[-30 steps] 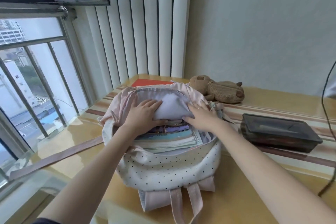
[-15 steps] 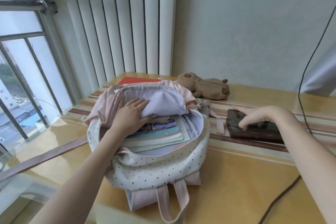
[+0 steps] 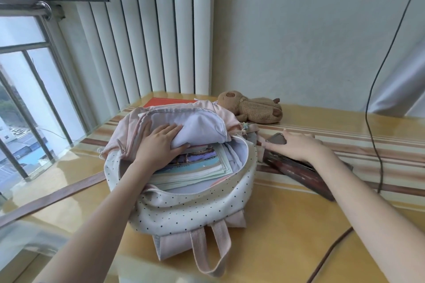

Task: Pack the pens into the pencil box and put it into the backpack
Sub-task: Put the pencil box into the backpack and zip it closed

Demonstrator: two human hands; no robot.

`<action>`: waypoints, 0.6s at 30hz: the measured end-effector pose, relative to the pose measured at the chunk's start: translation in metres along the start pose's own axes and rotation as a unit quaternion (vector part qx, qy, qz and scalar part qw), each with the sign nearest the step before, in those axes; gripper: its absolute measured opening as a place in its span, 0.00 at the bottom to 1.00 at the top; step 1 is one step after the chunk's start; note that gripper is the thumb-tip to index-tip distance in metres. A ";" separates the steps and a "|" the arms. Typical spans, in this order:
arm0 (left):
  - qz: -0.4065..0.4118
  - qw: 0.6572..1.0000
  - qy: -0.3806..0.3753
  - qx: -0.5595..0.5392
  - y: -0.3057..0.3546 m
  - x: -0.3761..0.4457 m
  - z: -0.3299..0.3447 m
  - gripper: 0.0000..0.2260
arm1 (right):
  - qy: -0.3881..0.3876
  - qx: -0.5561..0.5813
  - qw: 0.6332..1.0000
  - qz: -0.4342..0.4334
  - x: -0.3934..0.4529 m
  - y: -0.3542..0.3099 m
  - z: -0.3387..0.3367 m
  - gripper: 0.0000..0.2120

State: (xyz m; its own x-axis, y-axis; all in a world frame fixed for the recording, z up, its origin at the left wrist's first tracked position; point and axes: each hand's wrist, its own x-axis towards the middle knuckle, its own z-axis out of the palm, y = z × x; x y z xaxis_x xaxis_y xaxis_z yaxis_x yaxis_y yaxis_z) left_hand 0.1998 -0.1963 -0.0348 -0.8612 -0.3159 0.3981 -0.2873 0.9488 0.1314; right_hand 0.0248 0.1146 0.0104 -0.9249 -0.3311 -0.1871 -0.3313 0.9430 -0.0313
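Head view: person's two bare arms reach over a yellow striped bench (image 3: 287,225) by a window.
Backpack (image 3: 184,209): soft dotted fabric, lying on the bench, mouth gaping; likely to sag shut unless held.
Books (image 3: 195,167): flat stack filling the backpack's floor; the box must ride on top.
Pencil box (image 3: 299,173): dark, rigid, lid on, tilted just right of the backpack rim, near end raised; probably light, its glossy shell possibly slick, so best gripped across the long sides.
Left hand (image 3: 161,145): fingers spread, pinning back the lilac inner flap.
Right hand (image 3: 296,147): curled over the box's far end, gripping it.
Plush toy (image 3: 253,108): behind, clear of the path.
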 end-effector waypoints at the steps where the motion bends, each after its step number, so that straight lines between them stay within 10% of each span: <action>1: 0.000 1.000 -0.003 -0.001 0.000 0.000 0.000 0.30 | -0.032 0.027 0.999 -0.002 0.003 0.004 -0.001 0.64; 7: -0.001 1.000 -0.003 0.003 0.001 0.000 -0.001 0.30 | -0.178 0.135 0.974 -0.037 0.003 0.037 -0.008 0.64; 18: 0.040 0.999 0.015 -0.021 0.062 0.014 -0.007 0.37 | 0.062 0.019 0.997 -0.041 -0.018 0.030 0.030 0.43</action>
State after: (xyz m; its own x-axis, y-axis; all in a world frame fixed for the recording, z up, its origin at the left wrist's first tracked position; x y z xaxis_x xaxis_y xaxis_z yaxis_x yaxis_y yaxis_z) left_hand 0.1729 -0.1423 -0.0142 -0.8673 -0.2397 0.4363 -0.1994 0.9703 0.1367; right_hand 0.0371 0.1497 -0.0169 -0.9121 -0.4056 -0.0593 -0.4008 0.9128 -0.0785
